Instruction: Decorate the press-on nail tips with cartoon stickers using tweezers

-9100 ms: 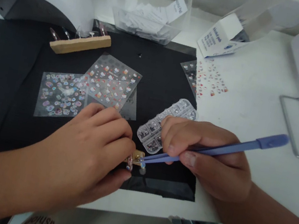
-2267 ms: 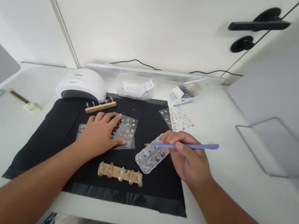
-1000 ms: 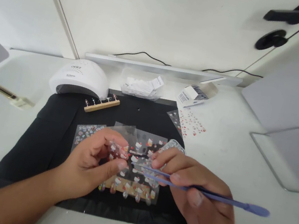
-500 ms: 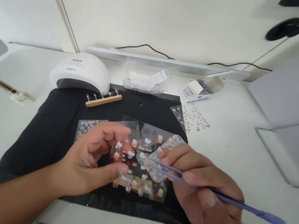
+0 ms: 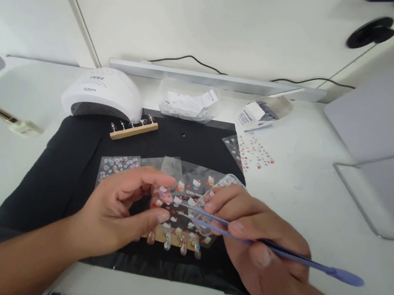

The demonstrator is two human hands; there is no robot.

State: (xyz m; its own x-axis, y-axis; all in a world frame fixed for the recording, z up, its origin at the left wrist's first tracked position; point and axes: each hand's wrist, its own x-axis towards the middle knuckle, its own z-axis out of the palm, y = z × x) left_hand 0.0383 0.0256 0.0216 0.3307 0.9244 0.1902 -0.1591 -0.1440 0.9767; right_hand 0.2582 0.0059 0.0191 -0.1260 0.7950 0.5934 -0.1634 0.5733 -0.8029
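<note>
Our left hand (image 5: pixel 115 212) pinches a clear sticker sheet (image 5: pixel 187 202) between thumb and forefinger, lifted just above the black mat (image 5: pixel 63 170) at its near middle. Our right hand (image 5: pixel 261 260) grips blue tweezers (image 5: pixel 277 252), fingers closed round them, the tips resting on the sheet. Under the sheet lies a wooden strip of nail tips (image 5: pixel 175 239). At the far left sits a white nail lamp (image 5: pixel 103 95) with lettering too blurred to read surely, and the small box (image 5: pixel 259 115) at the far right likewise.
</note>
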